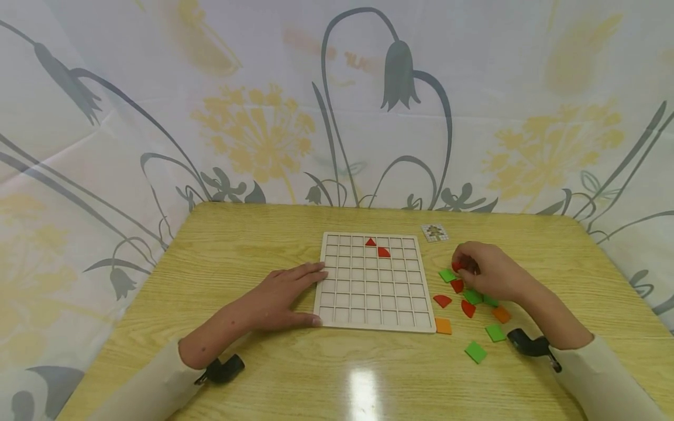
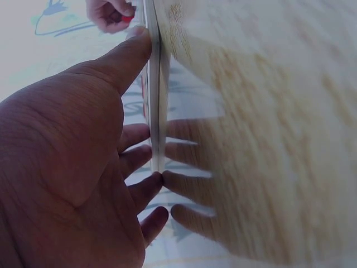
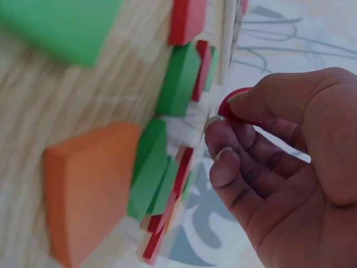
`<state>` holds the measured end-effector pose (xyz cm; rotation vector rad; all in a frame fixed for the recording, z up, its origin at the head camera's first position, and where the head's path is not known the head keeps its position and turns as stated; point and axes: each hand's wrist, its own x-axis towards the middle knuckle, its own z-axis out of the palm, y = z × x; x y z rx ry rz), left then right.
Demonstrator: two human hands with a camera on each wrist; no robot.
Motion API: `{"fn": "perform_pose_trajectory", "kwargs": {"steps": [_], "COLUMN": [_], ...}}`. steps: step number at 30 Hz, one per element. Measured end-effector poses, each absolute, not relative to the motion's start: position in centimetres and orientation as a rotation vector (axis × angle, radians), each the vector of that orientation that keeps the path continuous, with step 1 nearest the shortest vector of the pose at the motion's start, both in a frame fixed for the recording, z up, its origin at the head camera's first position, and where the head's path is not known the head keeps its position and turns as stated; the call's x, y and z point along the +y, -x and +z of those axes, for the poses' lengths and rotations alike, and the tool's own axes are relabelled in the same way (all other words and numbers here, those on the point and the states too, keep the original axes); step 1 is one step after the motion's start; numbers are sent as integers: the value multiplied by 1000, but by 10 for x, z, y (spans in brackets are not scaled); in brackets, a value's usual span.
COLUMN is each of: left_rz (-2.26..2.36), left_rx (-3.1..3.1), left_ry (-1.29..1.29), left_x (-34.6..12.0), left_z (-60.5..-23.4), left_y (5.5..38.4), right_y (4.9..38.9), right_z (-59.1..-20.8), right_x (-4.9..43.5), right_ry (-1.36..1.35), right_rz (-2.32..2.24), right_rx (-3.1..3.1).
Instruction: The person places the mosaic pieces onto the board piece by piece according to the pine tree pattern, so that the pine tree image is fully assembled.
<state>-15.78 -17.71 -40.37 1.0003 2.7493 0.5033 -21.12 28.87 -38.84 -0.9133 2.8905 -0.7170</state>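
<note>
Your right hand [image 1: 487,272] pinches a red piece [image 3: 227,110] right of the board [image 1: 372,287], left hand [image 1: 279,298] spread at its left edge. Looks light, stiff, probably a bit slick, so I'd grip it by the edges

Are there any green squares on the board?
No, the wooden grid board holds only a red triangle and a red quarter-circle tile.

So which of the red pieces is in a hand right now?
The red piece pinched by the right hand; the other visible red pieces are unheld, two on the gridded board, the rest loose on the table.
</note>
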Motion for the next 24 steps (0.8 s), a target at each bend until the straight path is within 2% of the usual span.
{"fn": "perform_pose_trajectory", "kwargs": {"steps": [11, 24], "left_rz": [517, 522], "left_rx": [2749, 2752], "left_ry": [-1011, -1016], "left_x": [-178, -177], "left_z": [-405, -404], "left_y": [158, 158], "right_y": [214, 226], "right_z": [-380, -369], "right_x": [272, 248], "right_ry": [1029, 1016], "right_rz": [-795, -814], "right_rx": [2884, 2879]}}
